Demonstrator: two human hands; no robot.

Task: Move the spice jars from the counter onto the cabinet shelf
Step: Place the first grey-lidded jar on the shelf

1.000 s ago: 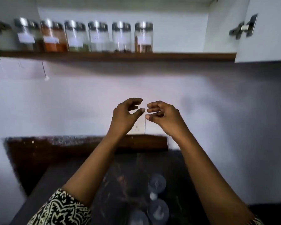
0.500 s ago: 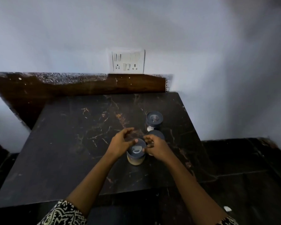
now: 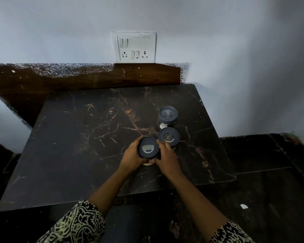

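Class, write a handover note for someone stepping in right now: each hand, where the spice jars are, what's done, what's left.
Left hand and right hand: both grip the nearest dark-lidded round glass jar, one on each side.
The middle jar and far jar, same kind, stand on the black marble counter beyond it.
Done: grasp made; cabinet shelf out of view.
Left: shelve all three.

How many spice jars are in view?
3. One round dark-lidded glass jar is gripped between the left hand and right hand; the second jar stands just right of it on the dark marble counter; the third jar behind that.
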